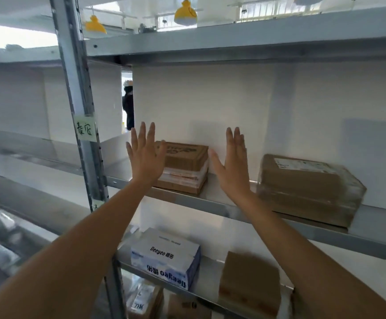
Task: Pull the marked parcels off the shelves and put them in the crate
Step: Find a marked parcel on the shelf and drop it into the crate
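Reaching up with flat, spread fingers, the left hand (144,155) and right hand (232,165) grip nothing; between them sits a small brown cardboard parcel with a white taped band (184,168) on the grey metal shelf (224,209), and a bigger brown cardboard parcel wrapped in clear tape (307,188) lies to the right

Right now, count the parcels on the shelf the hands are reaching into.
2: a small brown cardboard box between the left hand and right hand, and a larger tape-wrapped brown carton to the right. None look hidden.
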